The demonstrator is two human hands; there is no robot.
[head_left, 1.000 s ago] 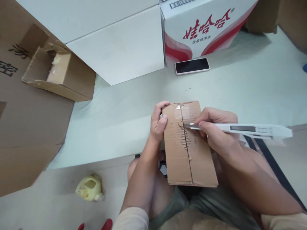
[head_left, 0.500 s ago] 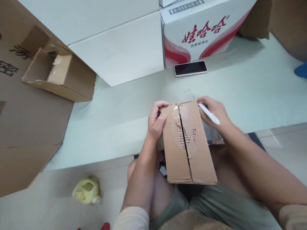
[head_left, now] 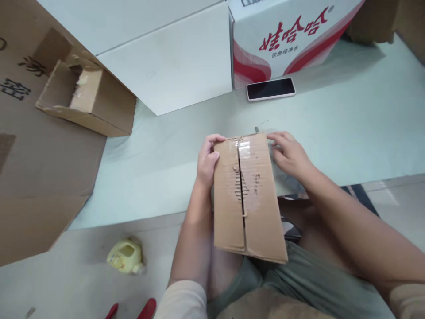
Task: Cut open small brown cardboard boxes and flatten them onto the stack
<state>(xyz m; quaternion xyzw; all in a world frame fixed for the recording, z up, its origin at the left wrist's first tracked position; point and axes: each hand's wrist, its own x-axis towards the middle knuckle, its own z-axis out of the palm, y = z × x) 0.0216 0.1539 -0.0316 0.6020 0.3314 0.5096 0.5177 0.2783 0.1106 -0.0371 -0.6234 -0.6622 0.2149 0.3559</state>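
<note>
A brown cardboard box [head_left: 262, 190] is held over my lap at the table's edge, its two top flaps meeting at a dark seam with clear tape at the far end. My left hand [head_left: 208, 161] grips its far left side, thumb on top. At the far right corner is my right hand [head_left: 287, 153], fingers loosely bent and apart, the fingertips at or near the box edge; no tool shows in it. Past the box's far edge pokes a small grey tip [head_left: 256, 129], its rest hidden by the box.
A phone [head_left: 271, 89] lies before a white-and-red water carton [head_left: 282, 48]. Left of it stand a large white box [head_left: 172, 71] and an open small carton [head_left: 109, 106]. A yellow jug [head_left: 125, 256] is on the floor. The table is pale green [head_left: 159, 177].
The white-handled cutter has left my right hand; a grey tip now shows beyond the box. The box has shifted slightly left and turned a little, still in my left hand.
</note>
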